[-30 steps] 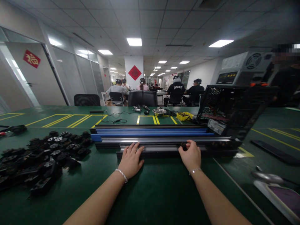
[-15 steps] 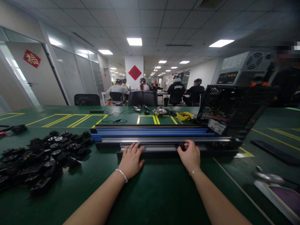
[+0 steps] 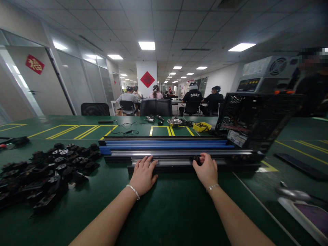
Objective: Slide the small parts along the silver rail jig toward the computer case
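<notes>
Black and small, a knob sits on the near rail, pinched at the right hand's fingertips, at its 11 o'clock. The left hand lies flat and open on the rail, at 9 o'clock from the right.

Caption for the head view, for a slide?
Left hand flat on the long black aluminium rail; right hand pinching a small black part on it, green table.

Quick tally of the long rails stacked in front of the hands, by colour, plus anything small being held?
Blue rail: 1
Silver rails: 2, the nearer one under the left hand
Black rails: about 2, edges hard to separate
Small black part, pinched by the right hand: 1
Total: about 6
</notes>
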The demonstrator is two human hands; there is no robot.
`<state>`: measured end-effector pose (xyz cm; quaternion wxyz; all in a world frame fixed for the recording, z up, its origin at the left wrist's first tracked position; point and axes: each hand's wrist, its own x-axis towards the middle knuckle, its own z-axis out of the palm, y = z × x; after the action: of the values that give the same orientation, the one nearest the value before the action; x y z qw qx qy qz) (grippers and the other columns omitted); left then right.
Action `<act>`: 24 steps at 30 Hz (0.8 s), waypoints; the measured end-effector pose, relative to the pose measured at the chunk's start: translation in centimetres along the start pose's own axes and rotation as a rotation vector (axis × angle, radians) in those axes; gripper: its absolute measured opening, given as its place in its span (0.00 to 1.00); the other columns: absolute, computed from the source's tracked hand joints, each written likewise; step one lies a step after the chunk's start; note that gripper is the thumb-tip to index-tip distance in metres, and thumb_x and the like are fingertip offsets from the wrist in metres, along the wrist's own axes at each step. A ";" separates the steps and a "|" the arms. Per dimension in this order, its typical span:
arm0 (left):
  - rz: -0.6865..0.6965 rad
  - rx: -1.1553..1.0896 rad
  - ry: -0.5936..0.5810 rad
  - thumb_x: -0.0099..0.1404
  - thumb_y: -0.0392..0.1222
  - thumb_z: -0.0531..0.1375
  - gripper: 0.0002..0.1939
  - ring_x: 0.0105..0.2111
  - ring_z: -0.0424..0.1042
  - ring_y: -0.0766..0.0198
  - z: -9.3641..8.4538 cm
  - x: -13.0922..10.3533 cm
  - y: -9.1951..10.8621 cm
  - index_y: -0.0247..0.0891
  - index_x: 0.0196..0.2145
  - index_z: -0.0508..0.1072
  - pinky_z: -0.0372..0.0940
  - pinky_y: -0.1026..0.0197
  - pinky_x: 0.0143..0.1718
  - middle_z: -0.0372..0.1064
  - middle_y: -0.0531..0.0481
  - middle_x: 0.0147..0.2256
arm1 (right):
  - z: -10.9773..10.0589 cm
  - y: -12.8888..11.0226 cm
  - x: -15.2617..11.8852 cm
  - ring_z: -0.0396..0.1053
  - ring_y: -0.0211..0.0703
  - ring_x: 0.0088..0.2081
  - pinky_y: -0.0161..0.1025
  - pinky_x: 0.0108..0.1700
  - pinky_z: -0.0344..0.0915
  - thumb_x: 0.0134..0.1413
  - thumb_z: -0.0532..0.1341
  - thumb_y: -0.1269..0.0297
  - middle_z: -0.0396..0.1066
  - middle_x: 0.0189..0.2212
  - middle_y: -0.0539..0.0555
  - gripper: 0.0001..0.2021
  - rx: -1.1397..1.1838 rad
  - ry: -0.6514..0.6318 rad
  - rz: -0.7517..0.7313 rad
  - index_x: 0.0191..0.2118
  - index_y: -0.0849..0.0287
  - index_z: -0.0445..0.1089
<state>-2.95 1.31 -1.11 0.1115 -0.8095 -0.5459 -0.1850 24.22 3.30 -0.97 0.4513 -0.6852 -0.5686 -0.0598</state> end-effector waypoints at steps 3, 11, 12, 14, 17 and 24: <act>-0.001 0.003 0.002 0.58 0.48 0.55 0.28 0.60 0.49 0.52 0.0 0.0 0.0 0.48 0.56 0.57 0.46 0.46 0.58 0.51 0.48 0.60 | 0.0 -0.1 0.0 0.66 0.45 0.35 0.51 0.51 0.50 0.42 0.55 0.58 0.68 0.31 0.52 0.16 0.001 0.019 -0.009 0.40 0.57 0.58; 0.001 0.002 0.003 0.58 0.48 0.55 0.28 0.60 0.48 0.53 0.1 0.0 -0.1 0.48 0.56 0.57 0.45 0.46 0.58 0.51 0.48 0.60 | 0.1 -0.2 -0.1 0.67 0.44 0.34 0.52 0.53 0.48 0.42 0.55 0.58 0.68 0.30 0.51 0.17 0.011 -0.011 -0.012 0.40 0.57 0.59; 0.001 0.003 0.003 0.58 0.48 0.55 0.28 0.60 0.48 0.53 0.1 0.0 0.0 0.48 0.56 0.57 0.45 0.46 0.58 0.51 0.48 0.60 | 0.1 -0.2 -0.1 0.67 0.44 0.34 0.52 0.54 0.48 0.42 0.55 0.58 0.68 0.30 0.51 0.17 0.011 -0.014 -0.013 0.40 0.57 0.58; 0.001 0.004 0.001 0.58 0.48 0.55 0.28 0.60 0.48 0.53 0.0 0.0 0.0 0.48 0.56 0.57 0.45 0.46 0.58 0.51 0.48 0.60 | 0.1 -0.2 -0.1 0.67 0.44 0.35 0.52 0.54 0.47 0.42 0.56 0.58 0.68 0.30 0.51 0.17 0.008 -0.019 -0.015 0.40 0.57 0.59; 0.000 0.005 -0.001 0.58 0.48 0.55 0.28 0.60 0.48 0.52 0.0 0.0 0.0 0.48 0.56 0.57 0.45 0.46 0.58 0.52 0.48 0.60 | 0.0 -0.2 0.0 0.67 0.44 0.35 0.53 0.55 0.47 0.43 0.56 0.58 0.68 0.31 0.51 0.17 0.002 -0.034 -0.017 0.41 0.57 0.59; -0.002 0.000 -0.004 0.58 0.47 0.55 0.27 0.60 0.48 0.52 -0.1 0.0 0.1 0.48 0.56 0.58 0.45 0.46 0.58 0.51 0.47 0.60 | -0.2 -0.5 -0.1 0.67 0.44 0.35 0.54 0.56 0.45 0.44 0.55 0.59 0.69 0.31 0.51 0.16 0.011 -0.058 -0.013 0.41 0.56 0.59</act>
<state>-2.91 1.24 -0.99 0.1102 -0.8094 -0.5468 -0.1835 23.84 3.00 -0.62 0.4378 -0.6804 -0.5863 -0.0397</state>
